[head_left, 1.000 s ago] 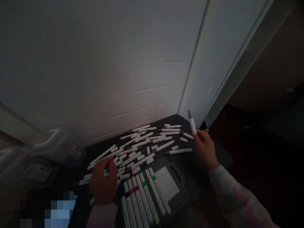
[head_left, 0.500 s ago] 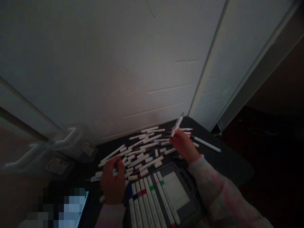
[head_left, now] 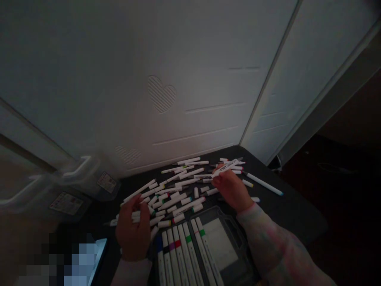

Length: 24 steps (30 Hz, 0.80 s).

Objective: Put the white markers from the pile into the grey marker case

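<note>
Pinched in my right hand [head_left: 233,188] is a white marker [head_left: 226,168], its bare grey tip pointing up and to the right, above the scattered pens. My left hand [head_left: 133,230] hovers low at the left edge of the pile, fingers curved and a gap showing between thumb and forefinger; I see nothing held in it. Loose white markers [head_left: 174,201] and short caps with coloured ends lie spread over the dark tabletop. In front, an open clear case [head_left: 239,234] contains a row of upright markers [head_left: 178,254] with blue, black, purple, red and green bands.
Two clear plastic bins [head_left: 99,178] with labels stand at the left against the white panel [head_left: 202,79] with embossed hearts. A lit screen [head_left: 97,260], partly pixelated, is at lower left. One long blue-ended marker [head_left: 263,183] lies near the table's right side.
My right hand has turned the marker from steeply upright to a flatter slant. My left hand has shifted slightly left, and its thumb and forefinger appear wider apart.
</note>
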Each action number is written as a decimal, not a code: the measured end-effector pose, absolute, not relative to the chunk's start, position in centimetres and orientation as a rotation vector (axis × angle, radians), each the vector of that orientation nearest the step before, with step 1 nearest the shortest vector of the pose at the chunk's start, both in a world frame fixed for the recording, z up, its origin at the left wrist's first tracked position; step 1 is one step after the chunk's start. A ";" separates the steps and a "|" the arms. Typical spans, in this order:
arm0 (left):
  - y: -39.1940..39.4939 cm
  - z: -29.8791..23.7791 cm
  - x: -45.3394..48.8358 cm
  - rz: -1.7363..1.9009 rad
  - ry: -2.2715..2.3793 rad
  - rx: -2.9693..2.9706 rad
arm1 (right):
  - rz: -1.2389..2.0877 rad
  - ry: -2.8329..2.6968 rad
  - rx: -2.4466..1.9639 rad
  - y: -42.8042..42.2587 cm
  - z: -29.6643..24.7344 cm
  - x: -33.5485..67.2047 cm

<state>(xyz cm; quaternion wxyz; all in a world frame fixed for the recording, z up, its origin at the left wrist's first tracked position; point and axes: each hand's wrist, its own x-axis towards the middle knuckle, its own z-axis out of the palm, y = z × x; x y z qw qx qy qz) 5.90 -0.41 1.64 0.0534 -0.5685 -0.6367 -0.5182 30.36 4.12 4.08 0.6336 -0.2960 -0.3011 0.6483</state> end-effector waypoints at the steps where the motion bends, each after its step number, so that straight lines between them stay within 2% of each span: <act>1: -0.4 1.8 5.5 -1.595 -1.964 -1.669 | 1.482 -0.696 -0.698 4.1 4.0 30.3; 6: -0.2 1.8 3.1 -1.799 -2.119 -1.364 | 1.501 -0.691 -0.778 4.2 3.3 30.2; 12: -0.1 1.7 2.1 -1.936 -2.064 -1.283 | 1.485 -0.674 -0.876 4.3 2.4 30.1; 24: 0.0 1.7 2.3 -1.869 -2.103 -1.324 | 1.442 -0.575 -0.837 4.5 2.7 30.3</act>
